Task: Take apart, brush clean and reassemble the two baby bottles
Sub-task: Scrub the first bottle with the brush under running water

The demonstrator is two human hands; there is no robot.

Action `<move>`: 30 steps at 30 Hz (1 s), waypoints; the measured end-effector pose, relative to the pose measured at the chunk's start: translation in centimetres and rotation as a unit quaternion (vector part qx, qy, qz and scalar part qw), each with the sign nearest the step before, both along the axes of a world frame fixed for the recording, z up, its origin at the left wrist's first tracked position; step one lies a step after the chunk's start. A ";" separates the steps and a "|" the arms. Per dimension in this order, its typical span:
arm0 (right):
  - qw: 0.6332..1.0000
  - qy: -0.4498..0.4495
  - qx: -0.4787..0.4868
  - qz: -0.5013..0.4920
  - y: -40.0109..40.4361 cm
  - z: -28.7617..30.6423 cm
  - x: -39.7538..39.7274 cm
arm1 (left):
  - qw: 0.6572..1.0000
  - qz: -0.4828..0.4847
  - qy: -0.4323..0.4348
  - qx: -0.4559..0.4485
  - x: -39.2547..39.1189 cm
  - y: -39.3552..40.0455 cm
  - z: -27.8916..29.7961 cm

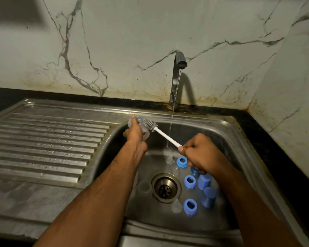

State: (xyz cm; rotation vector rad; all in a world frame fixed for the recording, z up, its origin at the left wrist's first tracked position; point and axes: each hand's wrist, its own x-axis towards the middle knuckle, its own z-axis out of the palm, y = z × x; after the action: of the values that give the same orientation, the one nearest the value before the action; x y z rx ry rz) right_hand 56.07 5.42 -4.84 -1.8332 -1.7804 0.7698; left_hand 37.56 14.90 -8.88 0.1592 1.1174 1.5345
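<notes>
One head-worn camera gives the only view, looking forward and steeply down from above the sink. It faces the marbled wall, with the tap right of centre and the drainboard stretching left. Both forearms enter from the bottom edge, so the view sits close, at arm's reach of the basin. The wide lens bends the counter edge and the right-hand corner wall.

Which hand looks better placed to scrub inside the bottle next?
The right hand: it already grips the brush by its white handle, bristles at the bottle, which the left hand holds.
</notes>
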 end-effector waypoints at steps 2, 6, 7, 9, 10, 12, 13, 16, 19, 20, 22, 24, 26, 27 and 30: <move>0.998 -0.043 0.036 -0.012 0.0 -0.1 -0.4 | 0.999 -0.034 0.027 -0.002 0.8 -0.2 -0.1; 0.996 -0.043 0.073 -0.033 0.5 -0.2 -0.8 | 0.996 -0.079 0.043 0.026 2.9 -0.5 -0.1; 0.996 -0.035 0.071 -0.034 0.6 -0.1 -0.6 | 0.996 -0.080 0.037 0.026 2.9 -0.4 -0.1; 0.998 -0.018 0.054 -0.018 0.5 0.1 -0.1 | 0.998 -0.060 0.015 0.021 2.0 -0.2 0.0; 0.999 -0.001 0.034 -0.006 0.3 0.1 0.0 | 0.999 -0.039 -0.007 0.019 1.5 -0.1 0.0; 0.999 0.039 -0.010 0.015 -0.1 0.0 0.1 | 1.000 0.003 -0.025 0.002 0.8 0.3 0.0; 0.999 0.041 -0.016 0.020 -0.2 0.0 0.1 | 1.000 0.010 -0.017 -0.011 0.7 0.2 0.0; 0.999 -0.012 0.034 0.004 0.1 0.0 -0.5 | 0.999 -0.032 0.018 -0.017 1.4 -0.3 0.2; 0.995 -0.055 0.085 -0.008 0.1 -0.2 -1.2 | 0.995 -0.080 0.061 0.007 2.7 -0.3 0.2; 0.995 -0.055 0.085 -0.009 0.2 -0.3 -1.4 | 0.995 -0.082 0.062 0.011 2.9 -0.2 0.0; 0.997 -0.035 0.066 -0.009 0.3 -0.3 -1.3 | 0.996 -0.064 0.061 0.010 2.6 -0.2 -0.2; 1.000 -0.001 0.028 0.001 0.2 -0.1 -0.8 | 0.999 -0.034 0.034 0.012 1.6 0.0 -0.3; 0.999 0.038 -0.010 0.013 0.0 -0.1 -0.2 | 1.000 -0.019 0.001 0.011 0.7 0.3 -0.6; 0.999 0.047 -0.021 0.016 -0.1 -0.1 0.0 | 1.000 -0.019 0.001 0.004 0.4 0.4 -0.7; 1.000 0.000 0.010 0.004 0.1 -0.1 0.0 | 0.999 -0.031 0.035 -0.015 1.1 0.2 -0.9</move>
State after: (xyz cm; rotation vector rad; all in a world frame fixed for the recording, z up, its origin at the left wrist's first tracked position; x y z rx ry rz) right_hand 56.02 5.53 -4.94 -1.8147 -1.7896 0.7521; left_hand 38.70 15.12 -9.82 0.2269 1.1800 1.4659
